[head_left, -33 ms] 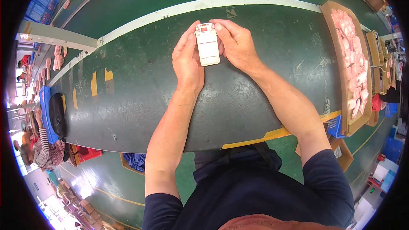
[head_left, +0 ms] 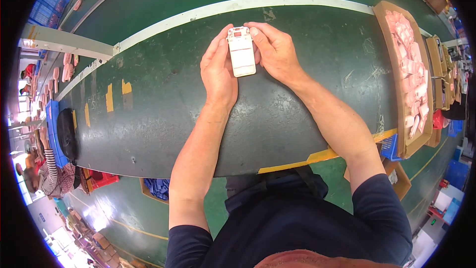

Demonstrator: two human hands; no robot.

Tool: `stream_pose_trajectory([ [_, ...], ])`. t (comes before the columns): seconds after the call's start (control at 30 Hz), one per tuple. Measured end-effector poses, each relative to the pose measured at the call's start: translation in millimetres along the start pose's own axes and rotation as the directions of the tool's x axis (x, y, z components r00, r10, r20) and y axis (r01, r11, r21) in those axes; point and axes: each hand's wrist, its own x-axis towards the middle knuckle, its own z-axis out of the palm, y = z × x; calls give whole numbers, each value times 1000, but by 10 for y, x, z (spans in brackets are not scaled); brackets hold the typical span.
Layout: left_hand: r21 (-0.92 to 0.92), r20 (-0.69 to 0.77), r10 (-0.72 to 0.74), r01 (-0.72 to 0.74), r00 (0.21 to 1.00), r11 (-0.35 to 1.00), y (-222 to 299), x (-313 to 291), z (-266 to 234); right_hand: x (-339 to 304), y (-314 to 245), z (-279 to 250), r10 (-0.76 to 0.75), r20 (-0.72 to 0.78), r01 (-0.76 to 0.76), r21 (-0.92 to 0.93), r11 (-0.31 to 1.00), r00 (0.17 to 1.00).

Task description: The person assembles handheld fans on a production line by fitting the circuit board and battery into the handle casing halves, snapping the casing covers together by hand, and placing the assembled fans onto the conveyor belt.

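A small white rectangular plastic casing [head_left: 243,57] is held upright in the picture over the green work table [head_left: 267,134]. Its far end has a cut-out with reddish-brown showing inside, and a thin line crosses its face lower down. My left hand [head_left: 218,69] wraps its left edge, thumb along the side. On the opposite edge my right hand [head_left: 277,52] grips it, with thumb and forefinger near the far corner. The fingers beneath the casing are partly hidden.
At the right edge of the table stands a cardboard box [head_left: 394,69] full of pale pink plastic parts [head_left: 410,64]. A black item [head_left: 66,134] and a blue crate [head_left: 52,119] lie at the left end. Beyond them a person in striped sleeves [head_left: 51,168] sits. A white rail [head_left: 277,1] borders the far side.
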Motion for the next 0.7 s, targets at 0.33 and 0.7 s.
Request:
stream_pose_trajectory([
  [0.33,4,8,-4,4,1000,1000,-19,8,-8,7,10,-14,-12,-9,12,-9,1000,1000],
  [0.7,52,28,2,-3,1000,999,-28,19,-17,-4,-30,-10,14,-3,-14,-1,1000,1000],
])
